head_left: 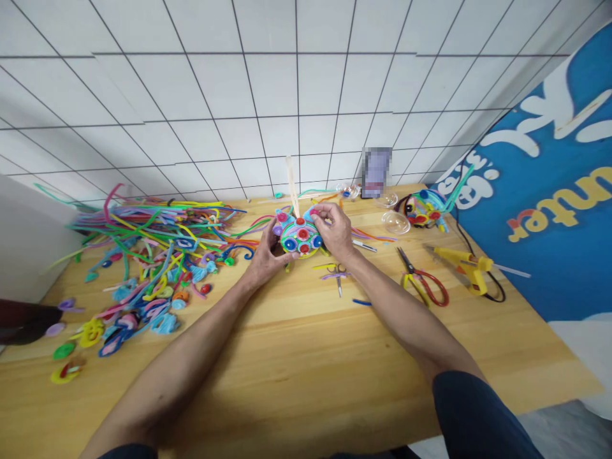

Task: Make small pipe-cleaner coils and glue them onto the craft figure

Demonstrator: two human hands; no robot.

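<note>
A round, colourful pipe-cleaner craft (302,234) with red, blue and purple coiled discs and two blue pointed ears is held above the wooden table. My left hand (266,257) grips its left side, thumb along the lower edge. At the upper right, the thumb and fingers of my right hand (335,229) pinch the right ear by its pink-red disc. A pale stick (292,186) rises behind the craft's top. Below the craft, small scissors (339,280) lie beside short yellow and purple pieces.
Pipe cleaners (162,220) and coiled pieces cover the table's left side. To the right lie red-handled scissors (433,287), a yellow glue gun (471,268), clear plastic domes (395,222) and another colourful craft (423,209). A phone (375,172) leans on the tiled wall.
</note>
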